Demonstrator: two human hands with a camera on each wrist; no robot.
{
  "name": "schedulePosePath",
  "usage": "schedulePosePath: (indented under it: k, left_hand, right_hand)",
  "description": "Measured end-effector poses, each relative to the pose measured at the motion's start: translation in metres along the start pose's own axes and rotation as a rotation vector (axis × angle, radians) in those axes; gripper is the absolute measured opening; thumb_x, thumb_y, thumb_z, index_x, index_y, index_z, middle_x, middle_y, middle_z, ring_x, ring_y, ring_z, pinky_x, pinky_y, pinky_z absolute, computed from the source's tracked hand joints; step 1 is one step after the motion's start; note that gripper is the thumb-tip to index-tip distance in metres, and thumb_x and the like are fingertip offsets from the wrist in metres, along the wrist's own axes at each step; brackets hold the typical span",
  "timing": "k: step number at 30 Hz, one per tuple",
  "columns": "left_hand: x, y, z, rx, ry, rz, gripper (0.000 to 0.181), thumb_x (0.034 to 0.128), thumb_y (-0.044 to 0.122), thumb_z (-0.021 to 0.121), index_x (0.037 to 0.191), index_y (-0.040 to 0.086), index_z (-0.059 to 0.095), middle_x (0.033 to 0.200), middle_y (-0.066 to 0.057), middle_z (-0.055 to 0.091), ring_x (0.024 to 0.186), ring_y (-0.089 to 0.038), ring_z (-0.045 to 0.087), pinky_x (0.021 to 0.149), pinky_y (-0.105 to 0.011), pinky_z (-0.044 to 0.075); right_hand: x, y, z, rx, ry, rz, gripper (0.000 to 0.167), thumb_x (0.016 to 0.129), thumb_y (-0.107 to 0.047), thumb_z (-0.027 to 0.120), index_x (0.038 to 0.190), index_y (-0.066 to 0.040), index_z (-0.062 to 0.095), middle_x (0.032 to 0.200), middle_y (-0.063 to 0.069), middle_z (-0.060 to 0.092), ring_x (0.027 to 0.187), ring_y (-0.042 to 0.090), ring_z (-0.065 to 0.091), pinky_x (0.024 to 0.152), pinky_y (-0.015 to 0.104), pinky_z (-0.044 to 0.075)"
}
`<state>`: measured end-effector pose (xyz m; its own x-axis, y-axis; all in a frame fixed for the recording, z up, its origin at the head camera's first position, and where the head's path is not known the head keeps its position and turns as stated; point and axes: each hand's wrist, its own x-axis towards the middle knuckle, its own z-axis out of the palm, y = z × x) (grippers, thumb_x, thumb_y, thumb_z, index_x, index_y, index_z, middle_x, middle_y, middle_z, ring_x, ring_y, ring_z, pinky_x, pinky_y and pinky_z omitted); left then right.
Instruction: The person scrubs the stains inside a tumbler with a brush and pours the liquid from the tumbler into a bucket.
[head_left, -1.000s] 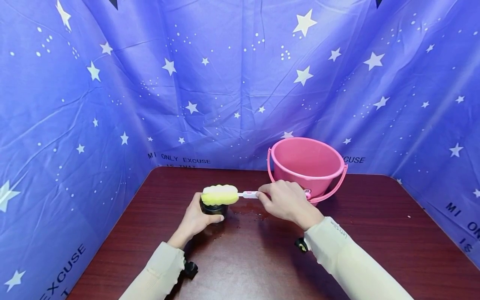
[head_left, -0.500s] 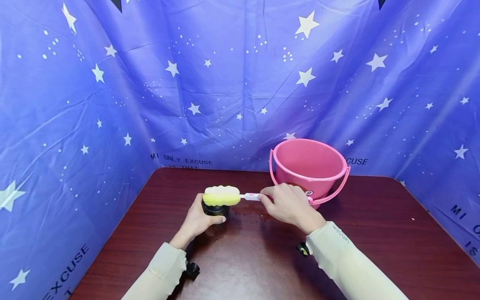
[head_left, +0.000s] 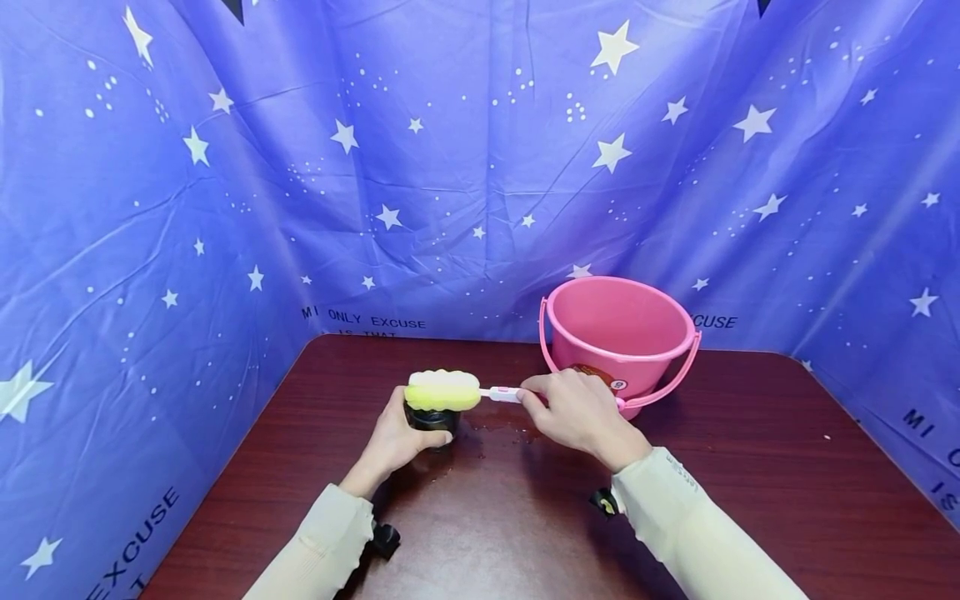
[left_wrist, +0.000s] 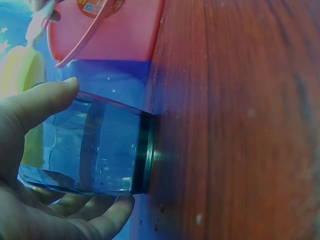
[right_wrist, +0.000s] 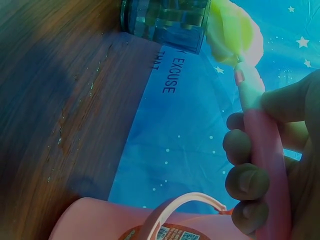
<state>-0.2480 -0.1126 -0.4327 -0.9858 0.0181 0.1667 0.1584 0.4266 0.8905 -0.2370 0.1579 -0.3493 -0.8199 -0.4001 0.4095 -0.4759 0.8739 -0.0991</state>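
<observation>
My left hand [head_left: 395,442] grips a dark, see-through cup [head_left: 433,423] that stands on the table; the left wrist view shows the cup [left_wrist: 95,145] between thumb and fingers [left_wrist: 107,217]. Across the cup's rim lies a yellow and white sponge head [head_left: 442,392], held level. Its pink and white handle [head_left: 504,394] is in my right hand [head_left: 581,412]. Seen from the right wrist, the fingers [right_wrist: 247,182] curl round the pink handle [right_wrist: 267,160], and the sponge [right_wrist: 234,32] is at the cup's mouth.
A pink bucket [head_left: 621,321] with its handle hanging down stands just behind my right hand. Wet drops lie on the dark red table [head_left: 495,517] between the hands. A blue star-patterned cloth [head_left: 450,167] encloses the back and sides.
Both hands keep their grips, and the sponge stays over the cup. The head view has shifted slightly since one second ago.
</observation>
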Motion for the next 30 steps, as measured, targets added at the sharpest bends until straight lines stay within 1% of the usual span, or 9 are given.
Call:
schedulePosePath:
  k: [4, 11, 21, 30]
  left_hand:
    - [0.001, 0.000, 0.000, -0.004, 0.006, 0.004, 0.081, 0.0553, 0.016, 0.092, 0.121, 0.007, 0.045, 0.113, -0.009, 0.059, 0.109, -0.026, 0.053, 0.095, -0.044, 0.041]
    - [0.001, 0.000, 0.001, 0.007, 0.008, 0.015, 0.079, 0.0556, 0.018, 0.092, 0.119, 0.005, 0.046, 0.113, -0.011, 0.059, 0.108, -0.026, 0.054, 0.094, -0.045, 0.041]
    - [-0.001, 0.001, 0.000, 0.006, -0.004, -0.011, 0.081, 0.0560, 0.017, 0.092, 0.121, 0.008, 0.045, 0.114, -0.009, 0.058, 0.108, -0.026, 0.054, 0.093, -0.045, 0.043]
    - [0.000, 0.001, 0.000, 0.012, -0.008, -0.014, 0.082, 0.0564, 0.018, 0.092, 0.123, 0.009, 0.044, 0.113, -0.009, 0.058, 0.107, -0.025, 0.054, 0.092, -0.045, 0.044]
  right_hand:
    - [-0.001, 0.000, 0.002, 0.011, 0.006, -0.005, 0.018, 0.090, -0.038, 0.057, 0.073, -0.035, 0.063, 0.050, -0.020, 0.042, 0.057, 0.013, 0.053, 0.048, 0.031, 0.036]
    - [-0.004, -0.001, 0.006, 0.030, 0.002, 0.016, 0.015, 0.090, -0.037, 0.057, 0.080, -0.034, 0.068, 0.055, -0.021, 0.046, 0.058, 0.013, 0.052, 0.045, 0.030, 0.035]
    - [-0.010, -0.001, 0.011, 0.056, 0.012, 0.041, 0.013, 0.090, -0.037, 0.058, 0.085, -0.035, 0.070, 0.058, -0.022, 0.049, 0.059, 0.011, 0.051, 0.047, 0.029, 0.036]
    - [-0.015, 0.001, 0.015, 0.100, 0.033, 0.059, 0.013, 0.091, -0.037, 0.059, 0.087, -0.035, 0.071, 0.061, -0.022, 0.052, 0.059, 0.008, 0.052, 0.047, 0.029, 0.037]
